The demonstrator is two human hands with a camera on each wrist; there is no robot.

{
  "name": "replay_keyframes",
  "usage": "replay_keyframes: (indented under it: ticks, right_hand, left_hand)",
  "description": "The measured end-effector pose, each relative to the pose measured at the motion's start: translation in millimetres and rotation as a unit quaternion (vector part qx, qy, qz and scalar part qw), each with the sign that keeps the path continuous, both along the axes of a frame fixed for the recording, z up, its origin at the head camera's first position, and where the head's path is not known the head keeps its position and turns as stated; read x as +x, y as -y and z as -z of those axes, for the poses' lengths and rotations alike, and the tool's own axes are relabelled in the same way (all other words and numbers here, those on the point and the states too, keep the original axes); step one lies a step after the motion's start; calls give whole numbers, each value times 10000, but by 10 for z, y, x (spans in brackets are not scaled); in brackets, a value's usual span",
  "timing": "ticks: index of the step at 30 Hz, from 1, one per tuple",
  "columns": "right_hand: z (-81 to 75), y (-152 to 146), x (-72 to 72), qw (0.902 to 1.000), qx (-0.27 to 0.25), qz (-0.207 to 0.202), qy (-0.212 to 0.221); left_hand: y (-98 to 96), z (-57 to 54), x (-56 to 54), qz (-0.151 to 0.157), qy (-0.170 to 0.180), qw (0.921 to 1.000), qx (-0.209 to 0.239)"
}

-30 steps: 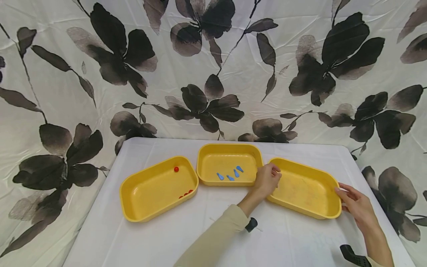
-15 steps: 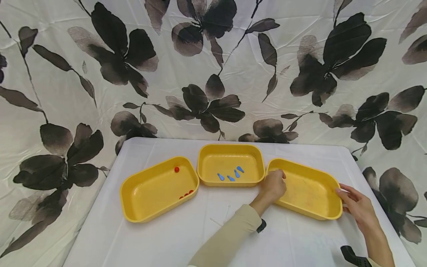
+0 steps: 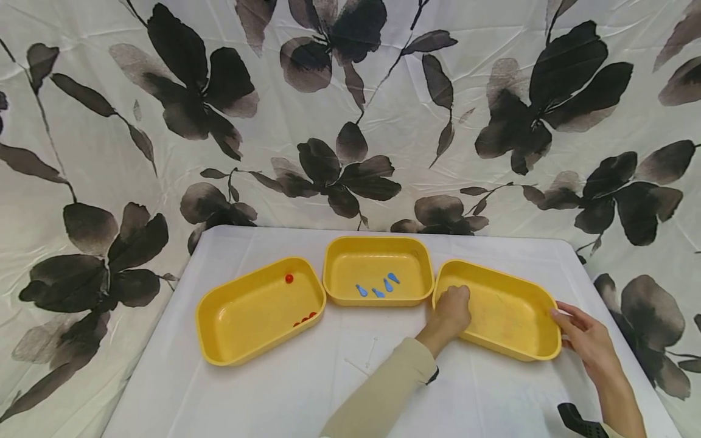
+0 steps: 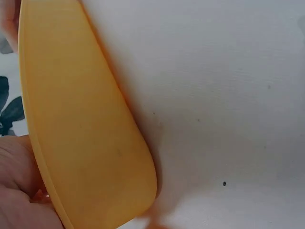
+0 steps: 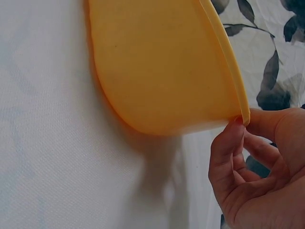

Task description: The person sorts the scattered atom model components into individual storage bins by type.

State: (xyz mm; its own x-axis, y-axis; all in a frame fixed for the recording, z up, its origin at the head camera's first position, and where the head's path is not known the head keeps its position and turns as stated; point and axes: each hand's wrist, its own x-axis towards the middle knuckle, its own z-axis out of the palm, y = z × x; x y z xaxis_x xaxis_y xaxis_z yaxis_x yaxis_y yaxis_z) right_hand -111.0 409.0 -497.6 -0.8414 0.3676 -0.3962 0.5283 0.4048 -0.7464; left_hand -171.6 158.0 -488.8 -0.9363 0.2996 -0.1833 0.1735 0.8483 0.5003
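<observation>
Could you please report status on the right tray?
Left hand grips right tray at left end. Right hand pinches right end. Middle tray close at left.

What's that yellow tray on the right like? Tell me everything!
That yellow tray looks like smooth plastic: an oblong with rounded corners, raised walls and a rim. It sits open side up, angled, on the white table. The left hand grips one end; the right hand pinches the rim at the other.

You have room over the table's (image 3: 230,401) near left. Your left hand (image 3: 451,310) and sleeve (image 3: 383,389) block the right tray's (image 3: 506,310) left end.
</observation>
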Motion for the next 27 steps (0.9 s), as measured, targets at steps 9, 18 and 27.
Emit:
replay_keyframes:
  ticks: [9,18,27]
  right_hand:
    - [16,-6,8,10000,-8,28,15]
    - [5,3,-1,10000,20,37,3]
    - [1,11,8,10000,-15,35,-39]
  left_hand:
    - [86,13,47,-37,-443,9972,609]
    - [251,-36,58,-322,-651,9765,2028]
    - [458,-31,28,-512,-94,9225,3825]
